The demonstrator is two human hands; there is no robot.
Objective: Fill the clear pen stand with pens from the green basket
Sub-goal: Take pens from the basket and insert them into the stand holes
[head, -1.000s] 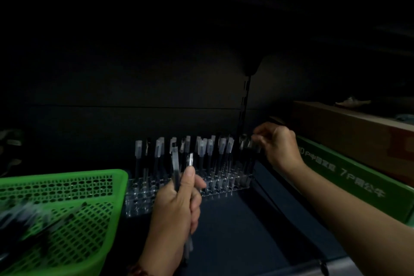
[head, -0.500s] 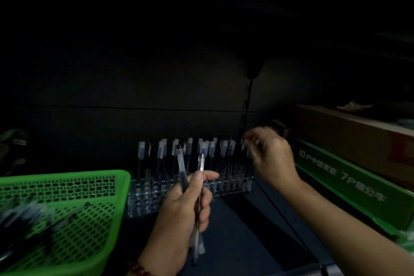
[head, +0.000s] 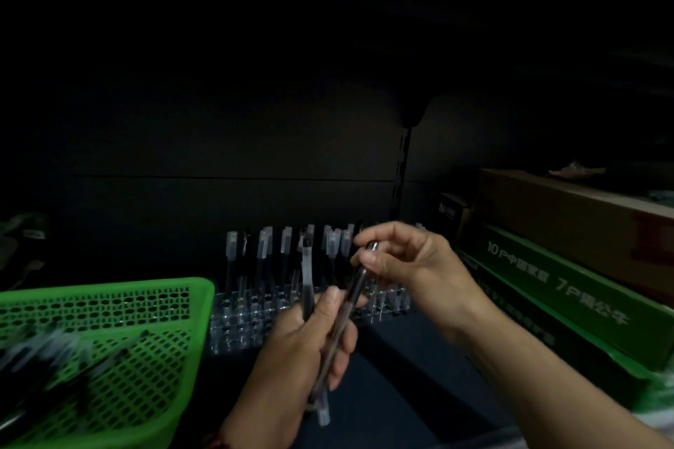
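Pretty dim in here, but the left hand point(head: 302, 350) has its grip wrapped around two pens point(head: 308, 277), just in front of the clear pen stand point(head: 248, 321). The right hand point(head: 412, 273) is pinching the top end of the right-hand one. The stand sits farther back with upright pens point(head: 262, 248) in it, and the green basket point(head: 109, 288) just left of it holds blurry loose pens point(head: 47, 357). A green box point(head: 569, 288) and a brown box point(head: 569, 215) sit off to the right.

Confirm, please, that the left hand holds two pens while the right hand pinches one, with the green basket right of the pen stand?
Wrong side: the head view shows the green basket left of the pen stand; the rest holds.
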